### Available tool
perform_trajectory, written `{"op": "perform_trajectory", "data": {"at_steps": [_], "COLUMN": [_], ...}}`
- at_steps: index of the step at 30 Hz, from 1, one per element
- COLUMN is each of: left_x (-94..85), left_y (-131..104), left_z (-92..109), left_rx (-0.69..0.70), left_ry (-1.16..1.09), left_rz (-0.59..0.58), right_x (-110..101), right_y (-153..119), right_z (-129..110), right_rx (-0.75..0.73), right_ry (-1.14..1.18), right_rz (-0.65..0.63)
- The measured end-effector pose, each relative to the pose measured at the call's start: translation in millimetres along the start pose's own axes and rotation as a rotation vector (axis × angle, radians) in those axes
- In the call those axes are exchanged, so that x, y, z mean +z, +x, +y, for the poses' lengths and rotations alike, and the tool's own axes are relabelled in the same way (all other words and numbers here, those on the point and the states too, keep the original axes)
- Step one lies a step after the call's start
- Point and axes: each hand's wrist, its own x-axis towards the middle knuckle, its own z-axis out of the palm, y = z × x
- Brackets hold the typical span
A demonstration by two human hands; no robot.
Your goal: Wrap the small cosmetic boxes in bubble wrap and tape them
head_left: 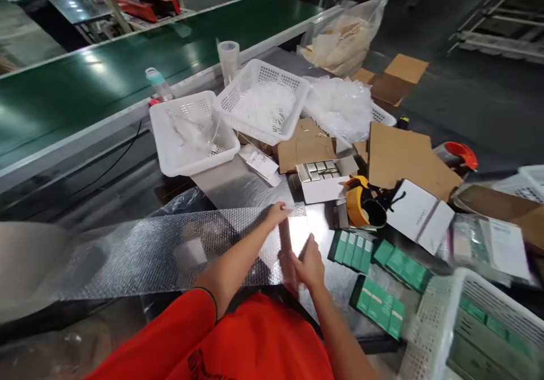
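Note:
A long strip of clear bubble wrap point(153, 250) stretches from the left across the table to a box with a bright white top point(298, 231). At the box's far left corner, my left hand point(277, 214) pinches the bubble wrap, its fingers closed near the box edge. My right hand point(311, 264) grips the near right side of the box, thumb on one side and fingers on the other. The box lies at the right end of the wrap, and glare hides its markings. Part of its left side looks brownish.
Beyond my hands are a white basket point(191, 167), another basket of small clear pieces point(263, 136) and an open carton of small boxes point(321, 190). To the right lie a yellow tape dispenser point(356, 204), several green boxes point(352, 251) and a white crate point(450, 295). A green conveyor point(127, 80) runs behind.

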Motion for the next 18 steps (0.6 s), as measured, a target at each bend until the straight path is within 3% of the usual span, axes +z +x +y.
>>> {"op": "perform_trajectory", "data": {"at_steps": [4,6,8,10,13,16,18], "left_x": [-42.4,-59.4,-66.5,-65.1,-57.3,-52.9,-53.3], "left_y": [10.1,6.7,-7.3,-30.4,-66.1,-82.9,-81.5], "left_z": [44.8,49.3,33.2,-0.4,-58.1,-89.6,-90.9], "left_rx": [0.181,0.237,0.263,0.276,0.339,0.380,0.386], "left_ry": [0.044,0.097,0.187,0.329,0.692,0.956,1.085], "left_rz": [0.152,0.180,0.166,0.114,-0.077,-0.225,-0.283], "right_x": [-5.6,-10.0,-13.0,-11.6,1.6,22.5,35.3], "right_y": [-0.8,-2.8,-14.8,-40.0,-88.5,-120.2,-127.0], "right_z": [-8.5,-4.6,11.3,39.3,92.5,137.0,156.2], "right_rx": [-0.008,-0.035,-0.034,0.079,0.525,0.864,0.864], "right_ry": [0.033,0.079,0.152,0.219,0.150,0.066,0.043], "right_rz": [-0.017,-0.010,0.072,0.240,0.480,0.496,0.478]}}
